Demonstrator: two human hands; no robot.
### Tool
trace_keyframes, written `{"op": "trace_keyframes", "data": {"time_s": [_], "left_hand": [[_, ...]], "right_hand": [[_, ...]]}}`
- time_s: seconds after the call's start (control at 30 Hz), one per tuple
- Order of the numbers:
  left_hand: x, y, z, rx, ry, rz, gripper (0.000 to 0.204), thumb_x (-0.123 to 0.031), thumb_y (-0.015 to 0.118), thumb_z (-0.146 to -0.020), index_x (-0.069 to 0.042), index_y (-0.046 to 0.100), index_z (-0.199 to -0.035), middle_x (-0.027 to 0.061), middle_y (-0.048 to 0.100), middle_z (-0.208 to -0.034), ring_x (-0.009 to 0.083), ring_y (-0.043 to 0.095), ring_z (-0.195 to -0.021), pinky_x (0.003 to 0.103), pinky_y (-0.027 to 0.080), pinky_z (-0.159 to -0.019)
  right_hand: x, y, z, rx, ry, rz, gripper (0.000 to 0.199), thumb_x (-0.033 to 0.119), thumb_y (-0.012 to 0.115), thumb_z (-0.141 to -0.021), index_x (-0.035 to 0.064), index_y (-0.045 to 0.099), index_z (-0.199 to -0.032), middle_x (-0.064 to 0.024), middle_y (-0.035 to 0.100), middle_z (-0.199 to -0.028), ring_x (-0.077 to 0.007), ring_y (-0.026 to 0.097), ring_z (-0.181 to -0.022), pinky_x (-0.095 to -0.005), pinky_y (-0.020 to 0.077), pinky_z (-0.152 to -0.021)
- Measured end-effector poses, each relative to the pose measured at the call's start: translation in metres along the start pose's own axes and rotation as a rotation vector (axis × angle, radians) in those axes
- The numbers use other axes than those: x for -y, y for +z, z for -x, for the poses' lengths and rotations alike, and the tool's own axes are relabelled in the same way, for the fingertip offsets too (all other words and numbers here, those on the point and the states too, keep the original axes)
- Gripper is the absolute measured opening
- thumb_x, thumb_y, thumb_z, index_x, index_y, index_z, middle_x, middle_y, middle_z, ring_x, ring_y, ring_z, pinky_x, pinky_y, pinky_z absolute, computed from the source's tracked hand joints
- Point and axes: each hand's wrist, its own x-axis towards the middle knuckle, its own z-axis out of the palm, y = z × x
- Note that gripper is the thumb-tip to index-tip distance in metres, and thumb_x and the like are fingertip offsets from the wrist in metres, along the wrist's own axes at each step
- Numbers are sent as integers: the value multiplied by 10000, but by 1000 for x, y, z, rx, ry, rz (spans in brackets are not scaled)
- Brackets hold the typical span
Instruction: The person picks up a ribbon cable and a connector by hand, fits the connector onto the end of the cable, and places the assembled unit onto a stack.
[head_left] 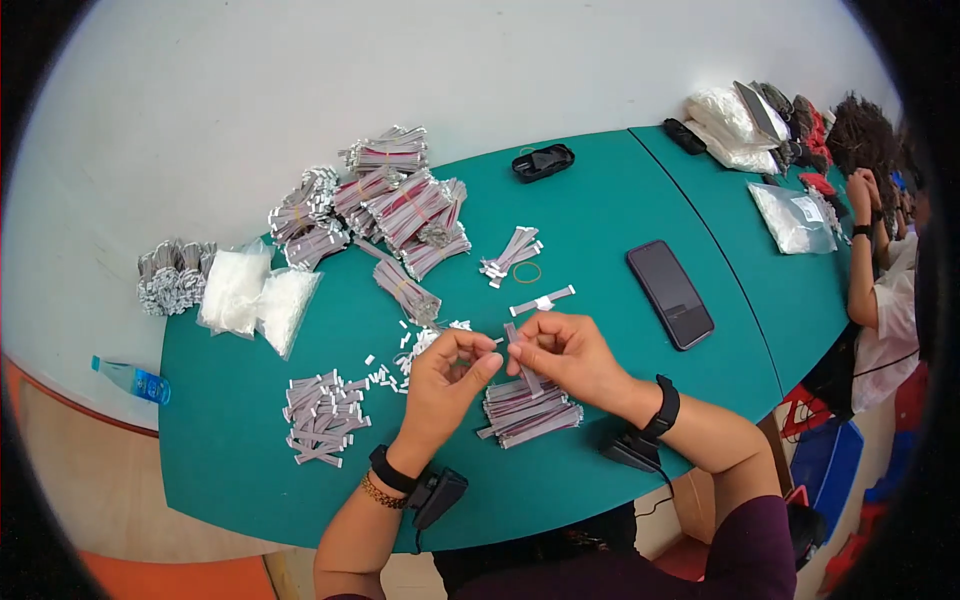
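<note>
My right hand (572, 358) pinches a short grey flat ribbon cable (524, 370), held slanting above a stack of like cables (530, 415). My left hand (445, 390) faces it, thumb and forefinger closed on a small white connector (500, 341), mostly hidden by the fingertips. Behind the left hand, loose white connectors (388, 377) lie scattered. To its left is a heap of short ribbon cables (322, 415) with white ends. One cable with a white piece at its middle (543, 301) lies beyond my right hand.
Rubber-banded cable bundles (405, 210) pile up at the back left, beside bags of white parts (237, 290). A phone (670, 295) lies at right, a black case (543, 162) at the back. A bottle (132, 380) is off the left edge. Another person's arm (861, 250) is at far right.
</note>
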Motion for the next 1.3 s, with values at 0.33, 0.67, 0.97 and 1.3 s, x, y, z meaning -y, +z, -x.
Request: {"op": "trace_keyframes", "data": {"time_s": [0.33, 0.67, 0.97, 1.3], "left_hand": [[-5, 1, 5, -30, -37, 38, 103, -94, 641, -819, -6, 601, -857, -8, 587, -745, 34, 472, -612, 171, 368, -529], [-9, 1, 5, -67, -49, 31, 110, -98, 638, -825, 6, 621, -857, 16, 609, -759, 51, 523, -659, 176, 407, -587], [-4, -1, 3, -38, -99, 117, 113, -85, 628, -833, 9, 612, -894, 26, 614, -778, 70, 561, -702, 187, 445, -623], [-6, -4, 3, -37, -185, 159, 134, -105, 650, -818, 6, 628, -889, 14, 616, -785, 62, 544, -716, 191, 437, -649]], "right_hand": [[-4, 11, 9, 18, -77, 310, 100, 90, 587, -856, 21, 548, -795, -26, 633, -712, -36, 535, -611, -193, 412, -537], [-12, 12, 8, 9, 4, 34, 91, 82, 571, -876, 6, 543, -833, -32, 636, -753, -40, 544, -654, -192, 416, -557], [-13, 9, 5, 43, 33, -65, 98, 92, 565, -883, -6, 565, -890, -44, 643, -778, -41, 551, -662, -174, 408, -545], [-10, 8, 5, 96, 64, -40, 98, 96, 568, -883, 0, 574, -870, -38, 642, -760, -43, 560, -650, -176, 419, -549]]}}
